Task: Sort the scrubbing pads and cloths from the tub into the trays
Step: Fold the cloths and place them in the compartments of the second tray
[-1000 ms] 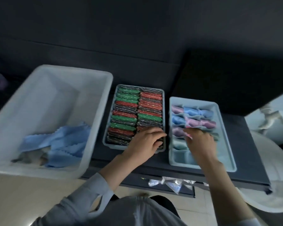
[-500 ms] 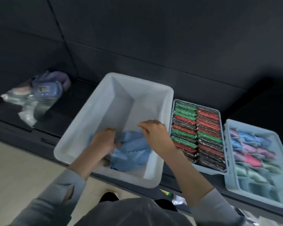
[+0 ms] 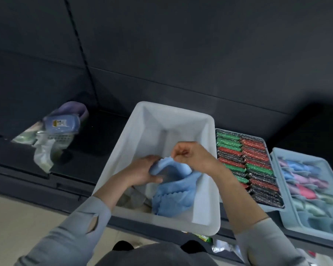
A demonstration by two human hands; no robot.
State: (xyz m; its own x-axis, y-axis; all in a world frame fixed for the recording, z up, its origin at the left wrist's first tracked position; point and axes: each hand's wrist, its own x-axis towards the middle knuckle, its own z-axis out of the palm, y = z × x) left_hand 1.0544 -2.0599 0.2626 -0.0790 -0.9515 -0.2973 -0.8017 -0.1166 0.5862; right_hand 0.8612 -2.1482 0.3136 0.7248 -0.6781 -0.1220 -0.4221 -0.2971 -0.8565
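Blue cloth (image 3: 173, 191) hangs lifted inside the white tub (image 3: 206, 225), pinched at its top edge by the curled fingers of the right hand (image 3: 190, 156) and gripped lower left by the left hand (image 3: 142, 172). Just right of the tub sits a tray of red, green and black scrubbing pads (image 3: 246, 166); farther right, a divided tray (image 3: 288, 214) holds rolled cloths.
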